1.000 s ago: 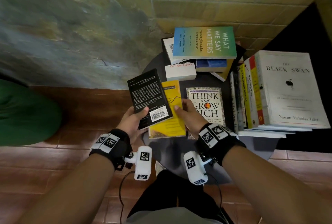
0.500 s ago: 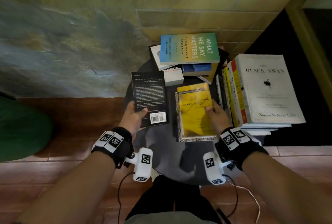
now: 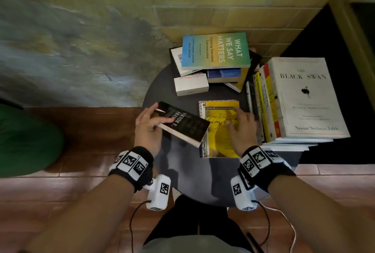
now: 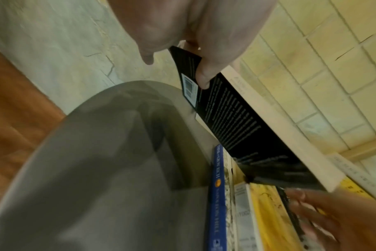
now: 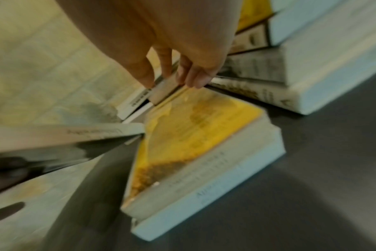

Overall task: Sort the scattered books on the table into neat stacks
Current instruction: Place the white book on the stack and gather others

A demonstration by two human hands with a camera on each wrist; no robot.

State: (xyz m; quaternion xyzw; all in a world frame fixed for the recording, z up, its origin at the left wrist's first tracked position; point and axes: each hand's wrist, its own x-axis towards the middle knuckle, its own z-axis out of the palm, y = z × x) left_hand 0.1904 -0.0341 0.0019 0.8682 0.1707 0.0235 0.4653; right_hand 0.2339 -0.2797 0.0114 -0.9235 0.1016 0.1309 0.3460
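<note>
My left hand [image 3: 160,115] grips a black paperback [image 3: 182,126] by its left end, thumb on top. The book is tilted, front cover up, and its right corner hangs over a yellow book [image 3: 221,141]. In the left wrist view my thumb [image 4: 204,76] presses the black paperback's [image 4: 247,132] back cover. The yellow book lies flat on another book on the round dark table [image 3: 172,171]. Over its right half my right hand [image 3: 237,120] is spread with relaxed fingers. The right wrist view shows those fingertips [image 5: 195,81] at the yellow book's [image 5: 195,135] far edge.
A loose pile topped by a blue-green book [image 3: 216,50] sits at the table's back, with a white book [image 3: 191,86] in front of it. A tall stack topped by a white Black Swan book [image 3: 304,98] stands at the right. A green object [image 3: 26,141] lies on the floor at the left.
The right hand laid the yellow book on the Think and Grow Rich book and has let go of its edge. The left hand turned the black paperback over and swung it toward the yellow book.
</note>
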